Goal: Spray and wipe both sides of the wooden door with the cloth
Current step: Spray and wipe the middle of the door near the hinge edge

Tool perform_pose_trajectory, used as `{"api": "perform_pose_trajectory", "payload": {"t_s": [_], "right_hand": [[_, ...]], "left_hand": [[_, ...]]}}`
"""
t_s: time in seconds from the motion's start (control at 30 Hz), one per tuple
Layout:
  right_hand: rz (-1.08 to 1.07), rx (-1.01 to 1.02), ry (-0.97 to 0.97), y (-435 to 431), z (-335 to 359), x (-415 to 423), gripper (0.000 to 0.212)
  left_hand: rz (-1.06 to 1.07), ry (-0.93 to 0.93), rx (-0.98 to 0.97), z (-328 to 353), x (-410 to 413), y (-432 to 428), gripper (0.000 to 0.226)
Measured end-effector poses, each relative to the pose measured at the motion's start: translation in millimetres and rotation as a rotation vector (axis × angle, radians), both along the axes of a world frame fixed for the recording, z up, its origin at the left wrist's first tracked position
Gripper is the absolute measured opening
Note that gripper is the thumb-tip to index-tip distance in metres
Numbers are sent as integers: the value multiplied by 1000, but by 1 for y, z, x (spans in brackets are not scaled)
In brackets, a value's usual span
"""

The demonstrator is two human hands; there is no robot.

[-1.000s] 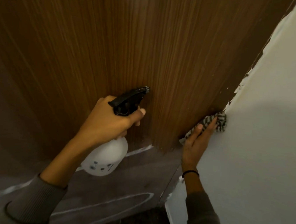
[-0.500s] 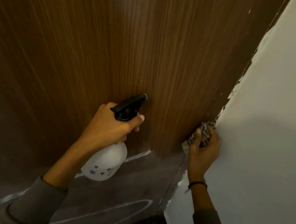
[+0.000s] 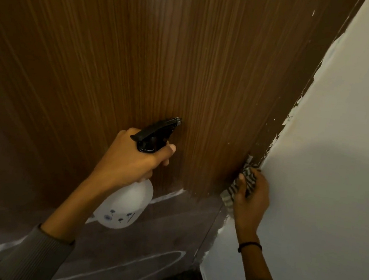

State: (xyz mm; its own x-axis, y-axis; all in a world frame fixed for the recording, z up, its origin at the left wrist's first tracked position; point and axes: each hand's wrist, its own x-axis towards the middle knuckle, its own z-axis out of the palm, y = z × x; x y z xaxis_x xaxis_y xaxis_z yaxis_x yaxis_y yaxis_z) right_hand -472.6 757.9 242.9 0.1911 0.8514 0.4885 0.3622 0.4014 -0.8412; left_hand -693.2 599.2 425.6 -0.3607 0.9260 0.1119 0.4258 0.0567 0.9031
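The wooden door [image 3: 142, 55] with fine vertical grain fills most of the view. My left hand [image 3: 129, 157] grips a white spray bottle [image 3: 124, 206] by its black trigger head [image 3: 157, 132], nozzle pointing at the door's lower part. My right hand [image 3: 251, 197] holds a striped cloth [image 3: 248, 180] bunched in its fingers, pressed low against the door's right edge where it meets the wall.
A white wall [image 3: 336, 156] with ragged paint along its edge stands on the right. Below the door lies a dark floor [image 3: 122, 247] with pale curved streaks. A black band circles my right wrist [image 3: 250, 246].
My right hand has slid down the door's right edge with the cloth, fingers going from stretched out to curled round it. The left hand and bottle stay nearly still.
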Motion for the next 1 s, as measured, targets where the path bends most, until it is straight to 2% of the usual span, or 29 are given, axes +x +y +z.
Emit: {"api": "perform_pose_trajectory", "payload": {"t_s": [0.1,0.2,0.47,0.57,0.7,0.8,0.9,1.0], "right_hand": [[21,103,55,1,36,-3,41],[91,93,-5,15,39,-21,54],[27,-175,128,-4,-41,-40,57],[-59,-227,190,-5,-35,-47,55],[-117,-465,339,-4,-19,-53,51],[-104,-591,406,-3,-10,-46,38],[-40,-542,379,-13,2,-51,43],[74,-457,417,-48,26,-73,33]], "left_hand": [[11,3,5,0,1,1,18],[11,26,-1,-1,2,1,22],[-21,39,7,-3,0,4,24],[-29,-6,23,-4,-4,4,19],[-31,-103,26,-7,-5,-2,19],[18,-179,35,-17,-12,-23,15],[63,-222,30,-30,-28,-55,14],[105,-220,12,-42,-51,-100,20]]}}
